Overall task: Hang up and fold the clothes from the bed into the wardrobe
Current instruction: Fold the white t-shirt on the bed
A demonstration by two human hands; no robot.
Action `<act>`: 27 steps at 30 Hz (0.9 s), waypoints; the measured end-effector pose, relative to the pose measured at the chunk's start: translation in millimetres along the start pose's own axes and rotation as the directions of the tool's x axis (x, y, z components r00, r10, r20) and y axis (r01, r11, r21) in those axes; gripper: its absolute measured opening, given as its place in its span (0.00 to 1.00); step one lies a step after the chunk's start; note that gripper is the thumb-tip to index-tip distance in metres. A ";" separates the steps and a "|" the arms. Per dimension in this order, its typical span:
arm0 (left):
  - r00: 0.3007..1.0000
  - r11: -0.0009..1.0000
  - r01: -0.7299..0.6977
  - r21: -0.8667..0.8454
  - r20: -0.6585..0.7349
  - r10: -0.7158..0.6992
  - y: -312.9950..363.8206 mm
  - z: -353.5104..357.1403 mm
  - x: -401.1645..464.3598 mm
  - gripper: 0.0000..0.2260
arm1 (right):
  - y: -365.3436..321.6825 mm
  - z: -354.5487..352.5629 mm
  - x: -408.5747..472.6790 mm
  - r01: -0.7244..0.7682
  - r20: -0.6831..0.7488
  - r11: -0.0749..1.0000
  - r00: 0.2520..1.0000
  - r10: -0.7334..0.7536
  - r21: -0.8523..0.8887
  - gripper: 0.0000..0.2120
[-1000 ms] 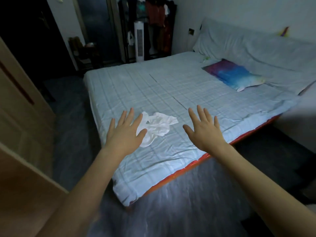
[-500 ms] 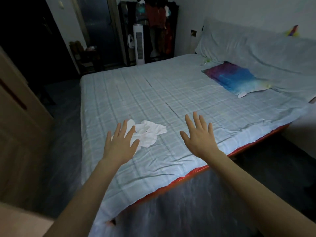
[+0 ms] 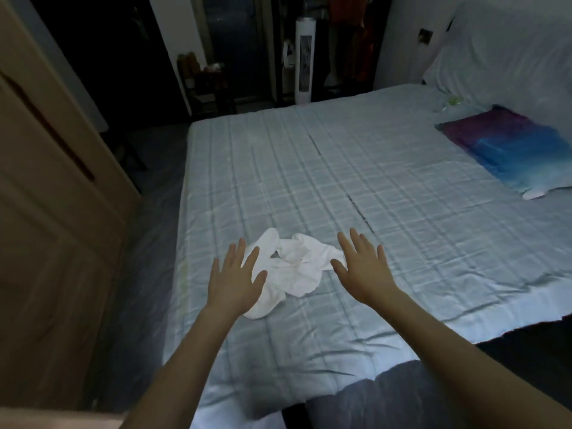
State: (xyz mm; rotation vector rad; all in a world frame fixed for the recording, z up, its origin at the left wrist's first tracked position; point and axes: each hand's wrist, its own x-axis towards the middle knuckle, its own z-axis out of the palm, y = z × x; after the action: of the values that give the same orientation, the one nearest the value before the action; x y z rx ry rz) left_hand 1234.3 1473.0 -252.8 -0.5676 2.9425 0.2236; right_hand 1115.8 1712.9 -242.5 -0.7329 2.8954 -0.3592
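A crumpled white garment [image 3: 294,267] lies on the bed [image 3: 309,168], on its pale checked sheet near the front corner. My left hand [image 3: 233,280] hovers over the garment's left part, fingers spread, palm down, hiding a bit of the cloth. My right hand [image 3: 362,269] is stretched out flat just right of the garment, its thumb at the cloth's edge. Neither hand holds anything. A wooden wardrobe door [image 3: 52,212] stands at the left.
A purple and blue pillow [image 3: 510,150] lies at the right of the bed, grey bedding [image 3: 501,54] behind it. A white tower fan [image 3: 305,60] and a dark clothes rack [image 3: 349,41] stand at the far wall. Dark floor runs between wardrobe and bed.
I have come closer to the bed and look down more. Both hands have moved in towards the white garment, the right thumb now reaching its edge.
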 end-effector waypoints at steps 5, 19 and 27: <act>0.998 0.997 0.041 -0.064 0.053 -0.037 -33.9 29.8 69.9 0.28 | -1.8 26.5 71.2 0.044 0.019 0.999 0.999 -0.044 -0.001 0.29; 0.946 0.991 -0.065 -0.116 0.308 0.098 -51.6 237.6 176.8 0.41 | 14.7 233.0 200.2 0.188 0.295 0.979 0.934 -0.202 0.074 0.29; 0.959 0.992 -0.109 -0.061 0.257 0.121 -51.8 343.5 158.0 0.42 | 46.7 333.0 210.2 0.258 0.433 0.963 0.861 -0.266 0.077 0.32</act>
State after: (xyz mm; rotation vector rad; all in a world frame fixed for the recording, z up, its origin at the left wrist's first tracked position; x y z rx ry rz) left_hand 1144.7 1427.5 -621.0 -0.3417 2.7211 0.3511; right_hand 973.1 1585.9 -590.0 -1.0561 2.3682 -0.2075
